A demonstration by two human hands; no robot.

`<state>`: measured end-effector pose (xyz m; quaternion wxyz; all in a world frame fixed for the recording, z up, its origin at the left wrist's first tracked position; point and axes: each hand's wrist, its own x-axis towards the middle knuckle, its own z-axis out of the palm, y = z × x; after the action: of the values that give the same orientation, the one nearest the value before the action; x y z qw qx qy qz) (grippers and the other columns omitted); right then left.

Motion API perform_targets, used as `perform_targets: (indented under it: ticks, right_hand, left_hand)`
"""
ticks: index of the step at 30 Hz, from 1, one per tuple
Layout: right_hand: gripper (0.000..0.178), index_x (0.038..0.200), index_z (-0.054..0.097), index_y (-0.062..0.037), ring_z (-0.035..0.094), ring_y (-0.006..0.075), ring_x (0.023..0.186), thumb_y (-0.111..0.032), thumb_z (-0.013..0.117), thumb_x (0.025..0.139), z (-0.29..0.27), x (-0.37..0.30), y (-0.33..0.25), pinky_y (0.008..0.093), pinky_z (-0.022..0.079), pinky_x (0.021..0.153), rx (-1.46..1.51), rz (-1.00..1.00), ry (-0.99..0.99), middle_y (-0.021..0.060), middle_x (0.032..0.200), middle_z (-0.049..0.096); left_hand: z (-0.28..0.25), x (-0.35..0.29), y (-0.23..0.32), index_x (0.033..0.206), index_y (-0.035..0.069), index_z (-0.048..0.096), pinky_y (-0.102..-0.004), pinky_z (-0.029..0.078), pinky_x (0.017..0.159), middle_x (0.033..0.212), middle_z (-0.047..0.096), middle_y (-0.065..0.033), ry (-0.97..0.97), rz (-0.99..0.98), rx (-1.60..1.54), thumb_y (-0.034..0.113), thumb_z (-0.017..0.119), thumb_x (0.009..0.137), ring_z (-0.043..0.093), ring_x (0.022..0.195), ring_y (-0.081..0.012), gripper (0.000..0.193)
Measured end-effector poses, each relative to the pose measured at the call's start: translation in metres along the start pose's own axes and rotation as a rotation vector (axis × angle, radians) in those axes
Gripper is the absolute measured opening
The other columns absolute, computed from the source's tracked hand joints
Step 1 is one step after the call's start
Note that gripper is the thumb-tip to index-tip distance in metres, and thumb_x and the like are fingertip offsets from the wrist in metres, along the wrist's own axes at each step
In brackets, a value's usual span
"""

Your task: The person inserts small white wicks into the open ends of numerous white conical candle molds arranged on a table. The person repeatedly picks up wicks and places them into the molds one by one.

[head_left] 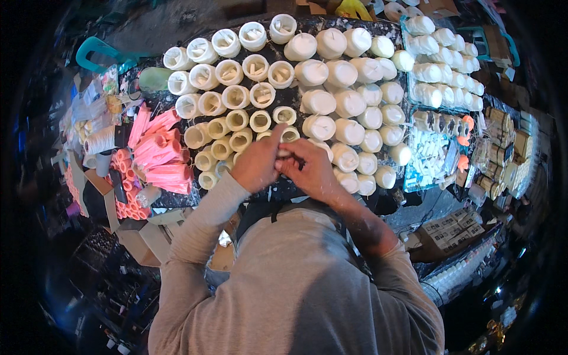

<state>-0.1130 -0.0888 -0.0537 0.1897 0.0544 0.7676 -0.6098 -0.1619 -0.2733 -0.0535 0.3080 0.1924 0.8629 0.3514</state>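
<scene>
Head view is showing both bare hands meeting low over the crowded table, and the right hand [313, 171] is pinching a small pale piece [283, 153] between thumb and forefinger, though its kind is staying too blurred to tell. The left hand [257, 163] is pressing close beside it, its forefinger pointing up and away from the body while the other fingers are curling inward; I cannot tell whether those are gripping anything. That pale piece is sitting in the narrow space where the hands are coming together. Just beyond the left fingertip, hollow cream cups [260, 130] are standing in rows, their openings facing up. Farther from the body, more cups of that sort [280, 86] are holding loose pale pieces [264, 94]. Along the right, many solid-topped white cylinders [319, 127] are standing close together, several of them bearing a thin strand on top. Dark tabletop [291, 98] is showing through between the groups. Out to the left, bright pink tubes [160, 151] are lying heaped, with a cone of white thread [99, 141] resting past them and an open cardboard box [139, 244] standing lower down. At the far right, trays are holding further white cylinders [427, 73], and orange objects [464, 142] are lying nearer the body.
</scene>
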Motion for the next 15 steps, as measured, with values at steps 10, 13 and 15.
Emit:
perform_targets:
  ticks: [10, 13, 15]
  right_hand:
    - [0.018, 0.108, 0.073, -0.0003, 0.063, 0.0153, 0.076, -0.016, 0.069, 0.1, -0.009, -0.003, -0.017, 0.0307, 0.05, 0.069, 0.014, 0.201, -0.259, 0.0066, 0.084, 0.07]
    - [0.02, 0.109, 0.072, -0.0007, 0.058, 0.0069, 0.071, -0.019, 0.069, 0.103, -0.011, 0.0, -0.021, 0.0256, 0.047, 0.064, 0.053, 0.302, -0.285, -0.0014, 0.079, 0.066]
    - [0.02, 0.109, 0.072, -0.0009, 0.057, 0.0061, 0.07, -0.02, 0.069, 0.104, -0.009, 0.002, -0.023, 0.0249, 0.047, 0.064, 0.054, 0.323, -0.273, -0.0023, 0.079, 0.065]
  left_hand:
    - [-0.002, -0.055, -0.013, 0.125, 0.002, 0.065, -0.0364, 0.052, 0.071, 0.091, 0.069, -0.0165, 0.023, 0.029, -0.534, 0.02, 0.07, 0.098, 0.066, 0.077, -0.0263, 0.033]
    - [0.002, -0.063, -0.018, 0.119, 0.001, 0.068, -0.0329, 0.05, 0.07, 0.088, 0.068, -0.0118, 0.088, 0.007, -0.624, 0.023, 0.069, 0.101, 0.061, 0.074, -0.0182, 0.029]
    - [0.004, -0.066, -0.022, 0.12, 0.001, 0.068, -0.0322, 0.05, 0.069, 0.085, 0.067, -0.0097, 0.118, -0.035, -0.599, 0.024, 0.068, 0.102, 0.059, 0.074, -0.0158, 0.03]
